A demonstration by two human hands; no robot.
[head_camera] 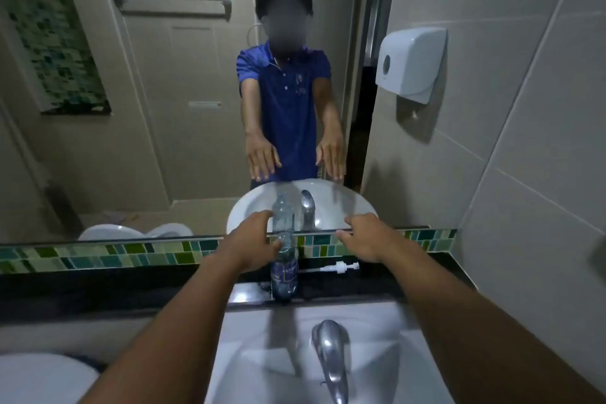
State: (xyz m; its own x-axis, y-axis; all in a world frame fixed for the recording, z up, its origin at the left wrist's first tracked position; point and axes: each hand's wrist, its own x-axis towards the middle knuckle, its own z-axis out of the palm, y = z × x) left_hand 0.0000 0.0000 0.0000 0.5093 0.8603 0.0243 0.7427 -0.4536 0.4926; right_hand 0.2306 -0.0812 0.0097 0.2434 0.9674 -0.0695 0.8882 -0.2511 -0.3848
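Observation:
A clear plastic water bottle (284,275) with a blue label stands upright on the black ledge (98,289) behind the sink, against the mirror. Both my arms reach forward over the basin. My left hand (254,239) hovers palm down just left of the bottle's neck, its thumb close to the cap; whether it touches is unclear. My right hand (364,236) floats palm down to the right of the bottle, apart from it. The mirror reflection shows both hands flat with fingers stretched out and holding nothing.
A white sink (262,354) with a chrome faucet (328,348) lies below my arms. A white pump nozzle (337,267) lies on the ledge. The mirror (147,141) fills the wall ahead, a paper dispenser (411,62) hangs at right, and a toilet (39,377) sits lower left.

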